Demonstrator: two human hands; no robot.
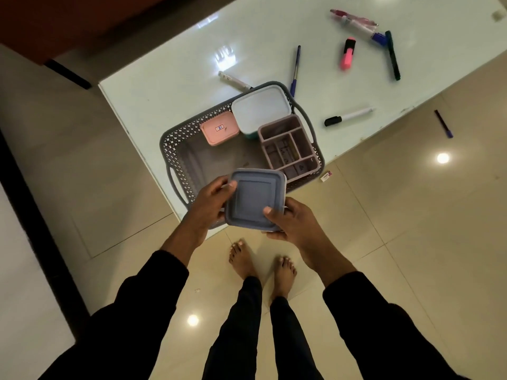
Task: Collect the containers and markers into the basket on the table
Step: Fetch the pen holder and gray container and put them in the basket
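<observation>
Now: left hand (210, 201) and right hand (292, 222) pinch grey square container (253, 200), fingers (230, 185) curled on its left and right edges | container held over near rim of basket (175, 149) | inside: pink box (219, 128), white tub (260, 106), divided organiser (288, 145) | markers scattered on far bench (164, 86): highlighter (348, 54), black-capped marker (347, 116).

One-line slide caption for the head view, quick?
Both hands, left and right, hold a grey lidded container over the basket; markers lie scattered on the table.
</observation>
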